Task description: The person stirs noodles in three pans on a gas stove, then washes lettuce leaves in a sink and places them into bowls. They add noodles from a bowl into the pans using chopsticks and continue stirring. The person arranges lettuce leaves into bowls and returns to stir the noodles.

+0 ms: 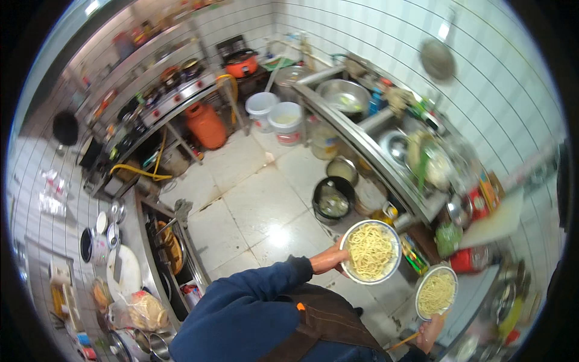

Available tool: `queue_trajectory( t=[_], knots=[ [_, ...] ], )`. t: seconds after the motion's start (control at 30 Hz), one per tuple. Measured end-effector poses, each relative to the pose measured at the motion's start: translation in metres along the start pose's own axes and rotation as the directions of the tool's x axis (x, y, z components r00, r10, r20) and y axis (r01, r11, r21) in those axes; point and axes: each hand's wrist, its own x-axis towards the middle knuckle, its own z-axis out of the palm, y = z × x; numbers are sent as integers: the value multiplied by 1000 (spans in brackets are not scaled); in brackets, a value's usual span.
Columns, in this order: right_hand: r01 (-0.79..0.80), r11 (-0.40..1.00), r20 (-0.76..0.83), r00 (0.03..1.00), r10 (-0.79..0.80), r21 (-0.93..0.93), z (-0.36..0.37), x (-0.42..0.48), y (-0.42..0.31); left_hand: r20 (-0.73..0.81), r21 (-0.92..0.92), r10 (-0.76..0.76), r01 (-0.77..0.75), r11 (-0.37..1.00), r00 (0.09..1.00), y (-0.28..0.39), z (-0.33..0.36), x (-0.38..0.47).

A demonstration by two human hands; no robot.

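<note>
My left hand [331, 261] grips the near side of a white bowl [396, 260] with a blue rim. Pale yellow noodles [370, 251] fill it, and it is held above the floor in front of my apron. Lower right, a second bowl [455, 289] with noodles [435, 293] sits by the edge of a grey tabletop [470, 296]. My right hand [430, 332] is closed around wooden chopsticks [406, 340] at that bowl's near rim. Whether this hand also bears the second bowl, I cannot tell.
A steel sink unit [362, 135] runs along the right wall, with a black pot [334, 219] on the floor before it. White buckets [286, 124] and an orange gas cylinder [206, 126] stand farther back. A steel counter [135, 226] lies left.
</note>
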Motion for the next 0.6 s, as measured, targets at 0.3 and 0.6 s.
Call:
queue_trajectory(
  t=[0.3, 0.6],
  knots=[
    [47, 954, 616, 772, 154, -297, 415, -5, -28, -700, -164, 172, -391, 906, 693, 98, -267, -127],
    [215, 860, 823, 465, 326, -462, 821, -74, -33, -922, 69, 275, -585, 808, 271, 254, -482, -254]
  ],
)
